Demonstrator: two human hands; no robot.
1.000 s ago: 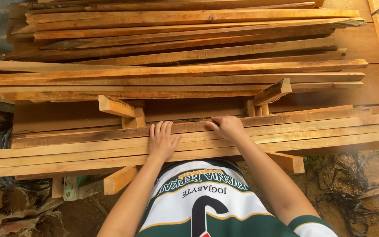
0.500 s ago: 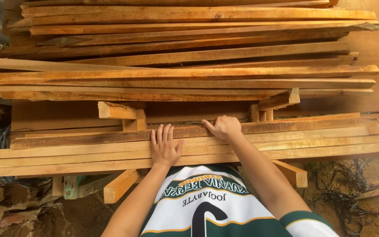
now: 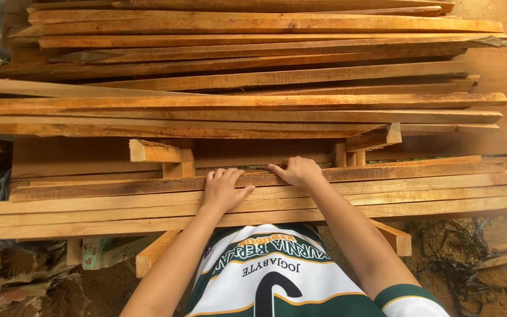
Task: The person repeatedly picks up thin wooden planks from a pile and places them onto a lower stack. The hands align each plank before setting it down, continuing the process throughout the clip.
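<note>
Since the earlier frame the left hand has curled its fingers from flat. In the head view both hands, the right hand too, rest on the near planks, gripping none. Nothing is lifted yet. The planks run left to right below the stack.

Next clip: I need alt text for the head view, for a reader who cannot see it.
Seen from above, a person's left hand and right hand rest side by side on the near row of long wooden planks, fingers curled over the far edge. Beyond a gap with short wooden spacer blocks lies a taller stack of planks. The person's green and white shirt fills the bottom.
</note>
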